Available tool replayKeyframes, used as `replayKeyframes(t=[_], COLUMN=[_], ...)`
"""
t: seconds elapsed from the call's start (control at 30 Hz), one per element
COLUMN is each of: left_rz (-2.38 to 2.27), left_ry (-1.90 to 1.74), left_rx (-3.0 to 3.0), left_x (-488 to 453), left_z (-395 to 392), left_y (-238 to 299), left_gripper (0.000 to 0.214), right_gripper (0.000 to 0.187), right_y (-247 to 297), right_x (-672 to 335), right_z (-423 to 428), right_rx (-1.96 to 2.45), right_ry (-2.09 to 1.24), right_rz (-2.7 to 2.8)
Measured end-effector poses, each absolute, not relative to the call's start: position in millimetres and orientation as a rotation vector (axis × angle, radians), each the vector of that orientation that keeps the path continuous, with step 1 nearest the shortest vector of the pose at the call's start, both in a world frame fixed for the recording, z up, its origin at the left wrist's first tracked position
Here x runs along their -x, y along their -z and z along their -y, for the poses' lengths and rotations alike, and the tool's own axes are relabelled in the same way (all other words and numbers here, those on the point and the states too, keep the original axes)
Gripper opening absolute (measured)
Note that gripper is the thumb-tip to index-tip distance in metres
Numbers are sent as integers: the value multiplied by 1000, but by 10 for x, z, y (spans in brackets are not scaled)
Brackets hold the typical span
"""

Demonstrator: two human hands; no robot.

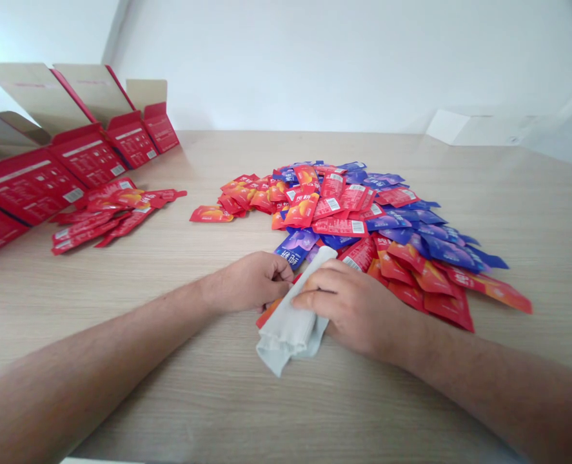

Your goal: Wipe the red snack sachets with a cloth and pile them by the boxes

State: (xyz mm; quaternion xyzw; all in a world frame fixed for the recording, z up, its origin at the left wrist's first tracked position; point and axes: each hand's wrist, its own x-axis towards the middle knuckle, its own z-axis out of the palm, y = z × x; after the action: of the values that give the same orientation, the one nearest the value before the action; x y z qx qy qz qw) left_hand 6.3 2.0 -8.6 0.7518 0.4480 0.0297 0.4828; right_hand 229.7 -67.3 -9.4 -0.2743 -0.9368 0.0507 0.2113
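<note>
Left hand (251, 281) and right hand (358, 306) grip a pale pouch (288, 325); few red sachets (106, 216) lie by cartons (85, 154). A large heap (363, 212) lies unsorted.

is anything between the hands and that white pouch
Nothing visible. The right hand holds the white pouch and the left hand touches its left edge; a red sachet pokes out beneath it. The sachet pile lies beyond.
</note>
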Motion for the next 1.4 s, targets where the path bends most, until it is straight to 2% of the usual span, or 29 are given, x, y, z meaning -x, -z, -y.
replayKeyframes(t=[0.17, 0.33, 0.5, 0.7, 0.87, 1.0, 1.17, 1.4], left_rz=[-1085, -1096, -1083, -1085, -1073, -1082, -1085, -1086], left_ry=[-64, -72, -59, -59, -51, -61, -69, -76], left_rx=[-1856, -1823, -1857, -1858, -1855, -1838, -1845, -1820], left_x=[-60, -62, -54, -48, -47, -43, -43, -34], left_z=[-24, -6, -21, -13, -26, -15, -22, -22], left_y=[75, 52, 56, 48, 27, 48, 46, 45], left_gripper=[14, 14, 15, 13, 15, 14, 15, 15], right_gripper=[21, 22, 21, 21, 22, 21, 21, 20], right_y=[87, 81, 73, 82, 48, 84, 63, 82], right_x=[-2290, -2297, -2265, -2290, -2263, -2288, -2276, -2281], right_z=[695, 677, 693, 674, 688, 672, 684, 660], right_rx=[623, 767, 621, 755, 615, 760, 630, 747], right_ry=[-155, -144, -134, -142, -145, -129, -144, -148], right_rz=[2733, 2604, 2725, 2619, 2737, 2591, 2722, 2628])
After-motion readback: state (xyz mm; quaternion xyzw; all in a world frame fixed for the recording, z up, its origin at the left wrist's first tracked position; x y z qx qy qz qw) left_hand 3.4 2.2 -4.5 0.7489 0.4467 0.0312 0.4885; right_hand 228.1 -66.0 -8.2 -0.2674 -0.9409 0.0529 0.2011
